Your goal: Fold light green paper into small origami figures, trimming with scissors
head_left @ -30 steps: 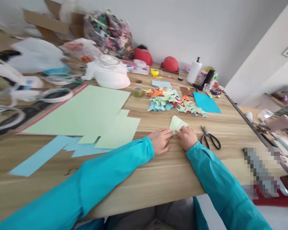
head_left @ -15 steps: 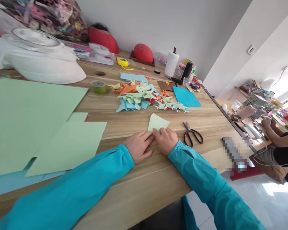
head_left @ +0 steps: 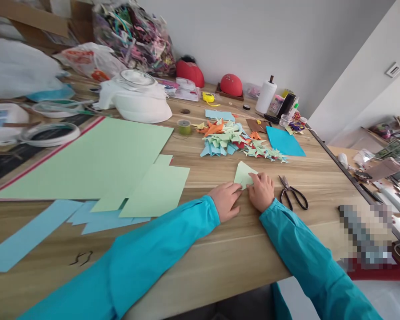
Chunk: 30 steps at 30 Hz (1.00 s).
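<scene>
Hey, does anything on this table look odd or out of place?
Two oddities: dark squiggles on the table near the left sleeve, though I can't tell whether they're drawn or loose scraps; and a blocky, pixelated patch at the right edge, hiding what's there. No spill shows.

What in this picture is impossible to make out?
In the head view:
Small green paper: near side partly hidden by the left hand and right hand.
Light-blue sheets: partly covered by green sheets.
White plastic bag: cut off by the left edge.
Grey item at right: pixelated.
Folded paper shapes: too overlapped to count.
</scene>
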Available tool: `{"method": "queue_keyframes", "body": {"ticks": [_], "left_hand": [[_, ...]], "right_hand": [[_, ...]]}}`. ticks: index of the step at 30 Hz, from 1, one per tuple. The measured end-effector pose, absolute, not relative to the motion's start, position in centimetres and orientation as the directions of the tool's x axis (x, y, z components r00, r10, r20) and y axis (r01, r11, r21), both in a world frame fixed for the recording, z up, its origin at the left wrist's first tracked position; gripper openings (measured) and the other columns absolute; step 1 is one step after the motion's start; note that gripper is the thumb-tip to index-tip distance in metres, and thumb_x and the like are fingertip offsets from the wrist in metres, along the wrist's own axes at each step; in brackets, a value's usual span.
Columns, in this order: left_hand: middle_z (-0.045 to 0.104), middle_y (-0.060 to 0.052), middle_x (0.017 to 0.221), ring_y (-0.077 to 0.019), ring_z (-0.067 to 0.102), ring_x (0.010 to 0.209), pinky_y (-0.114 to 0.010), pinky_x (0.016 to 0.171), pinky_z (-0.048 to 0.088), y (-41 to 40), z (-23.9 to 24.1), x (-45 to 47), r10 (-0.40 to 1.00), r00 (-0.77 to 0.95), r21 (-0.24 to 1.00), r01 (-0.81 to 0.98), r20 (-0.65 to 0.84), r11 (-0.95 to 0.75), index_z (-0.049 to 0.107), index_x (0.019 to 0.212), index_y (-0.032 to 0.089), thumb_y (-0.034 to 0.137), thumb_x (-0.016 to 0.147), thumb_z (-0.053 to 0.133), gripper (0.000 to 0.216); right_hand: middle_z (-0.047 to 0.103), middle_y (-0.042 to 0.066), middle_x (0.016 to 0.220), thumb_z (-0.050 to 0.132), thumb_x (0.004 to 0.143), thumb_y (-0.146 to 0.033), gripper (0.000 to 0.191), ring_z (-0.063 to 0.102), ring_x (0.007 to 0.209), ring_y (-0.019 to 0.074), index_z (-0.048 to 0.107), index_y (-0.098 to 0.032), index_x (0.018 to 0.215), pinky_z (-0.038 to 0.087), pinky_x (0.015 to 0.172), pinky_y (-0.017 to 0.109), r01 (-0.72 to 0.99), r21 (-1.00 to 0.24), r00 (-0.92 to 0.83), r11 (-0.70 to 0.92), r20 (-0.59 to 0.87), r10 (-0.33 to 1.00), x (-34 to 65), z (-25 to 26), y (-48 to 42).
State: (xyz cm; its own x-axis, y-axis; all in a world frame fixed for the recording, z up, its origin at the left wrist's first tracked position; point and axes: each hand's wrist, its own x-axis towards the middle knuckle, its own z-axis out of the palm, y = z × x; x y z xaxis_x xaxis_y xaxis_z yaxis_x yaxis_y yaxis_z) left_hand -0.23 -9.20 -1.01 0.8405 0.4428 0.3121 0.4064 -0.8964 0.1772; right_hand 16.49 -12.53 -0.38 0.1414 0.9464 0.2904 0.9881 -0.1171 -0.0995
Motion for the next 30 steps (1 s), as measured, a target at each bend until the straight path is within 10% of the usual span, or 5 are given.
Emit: {"method": "queue_keyframes", "body": {"ticks": [16,24,30], "left_hand": [[0.057,-0.013,0.119,-0.0260,0.049,0.093,-0.037,0.082,0.042,-9.6,-0.7,-0.2,0.403,0.870,0.084,0.396,0.284,-0.914,0.057,0.114,0.003,0.037,0.075,0.050,0.053],[0.056,-0.012,0.122,-0.0261,0.049,0.092,-0.037,0.080,0.041,-9.8,-0.5,-0.2,0.407,0.871,0.059,0.407,0.276,-0.911,0.055,0.117,0.002,0.038,0.076,0.049,0.055],[0.056,-0.012,0.122,-0.0259,0.049,0.093,-0.037,0.081,0.041,-9.7,-0.5,-0.3,0.399,0.875,0.063,0.398,0.276,-0.915,0.055,0.117,0.002,0.038,0.074,0.051,0.056]], "right_hand": [[0.054,0.010,0.105,0.041,0.081,-0.012,0.038,0.048,0.098,0.0243,0.053,-0.022,0.116,0.036,0.075,0.033,0.926,-0.161,0.376,-0.343,0.290,0.880,19.7,-0.9,-10.7],[0.056,0.009,0.104,0.050,0.083,-0.033,0.030,0.048,0.097,0.0263,0.057,-0.023,0.110,0.035,0.076,0.034,0.951,-0.147,0.307,-0.272,0.336,0.891,19.1,-1.1,-11.3],[0.057,0.010,0.102,0.042,0.081,-0.010,0.033,0.050,0.095,0.0229,0.059,-0.019,0.108,0.035,0.076,0.031,0.943,-0.198,0.322,-0.269,0.326,0.889,20.3,-1.4,-10.4]]}}
